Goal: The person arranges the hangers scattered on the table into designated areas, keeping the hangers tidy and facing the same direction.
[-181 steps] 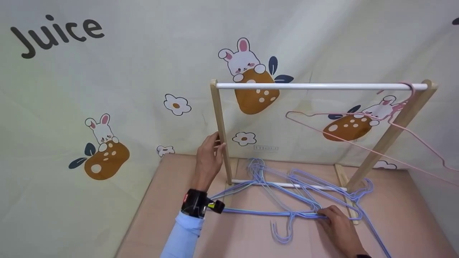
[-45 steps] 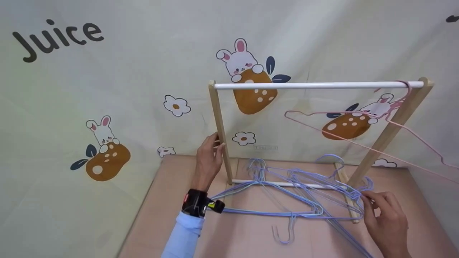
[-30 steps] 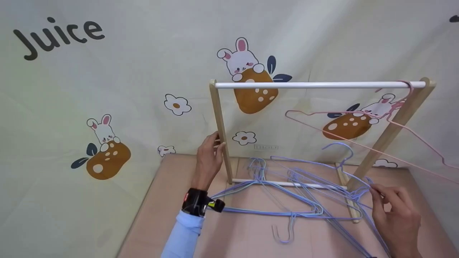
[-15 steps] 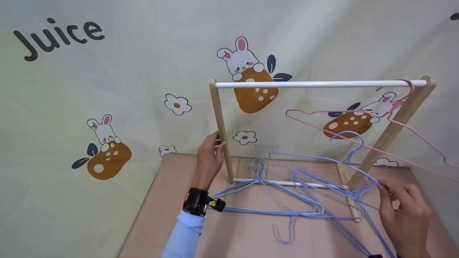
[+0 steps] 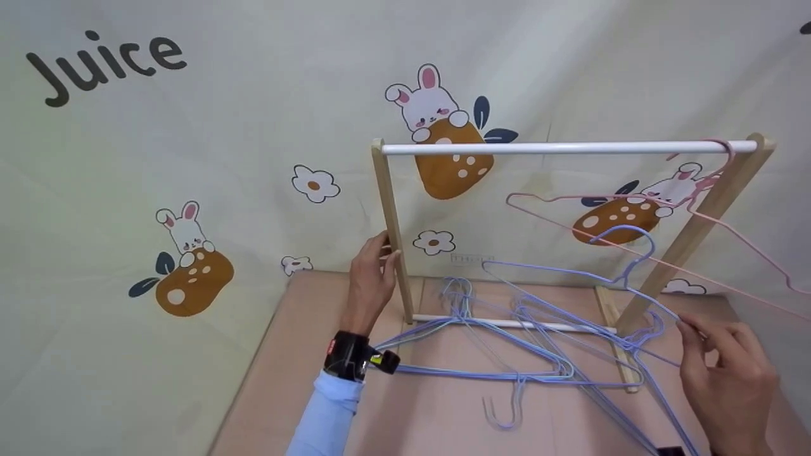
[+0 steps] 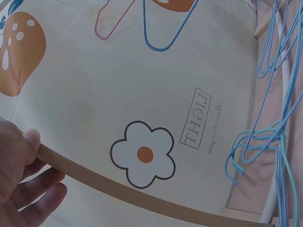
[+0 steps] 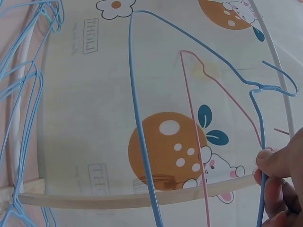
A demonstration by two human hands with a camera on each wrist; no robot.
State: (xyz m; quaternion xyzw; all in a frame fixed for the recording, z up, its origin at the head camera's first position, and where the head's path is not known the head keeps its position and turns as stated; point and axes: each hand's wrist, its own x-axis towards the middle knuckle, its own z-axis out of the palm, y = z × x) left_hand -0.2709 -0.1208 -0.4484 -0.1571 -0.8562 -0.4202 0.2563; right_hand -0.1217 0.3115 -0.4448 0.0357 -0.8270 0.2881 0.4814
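Observation:
My left hand (image 5: 382,254) grips the left wooden post (image 5: 389,209) of a small clothes rack; in the left wrist view its thumb and fingers (image 6: 21,165) curl round that post (image 6: 118,190). My right hand (image 5: 689,326) pinches one blue wire hanger (image 5: 545,270) by its shoulder and holds it tilted above the table, hook up near the right post (image 5: 697,234). In the right wrist view the fingers (image 7: 277,177) pinch the blue hanger (image 7: 135,109). A pile of blue hangers (image 5: 475,375) lies under the rack. One pink hanger (image 5: 727,152) hangs at the right end of the white rod (image 5: 557,148).
The rack stands on a pink table (image 5: 304,380) against a pale printed backdrop (image 5: 190,158) with rabbits and flowers. A white lower crossbar (image 5: 507,325) joins the posts. A black band (image 5: 345,361) sits on my left wrist. Tangled blue hangers (image 6: 272,142) lie by the crossbar.
My right hand moved from the front of the pile to its right side and has lifted one blue hanger up and rightward. The left hand has stayed on the post.

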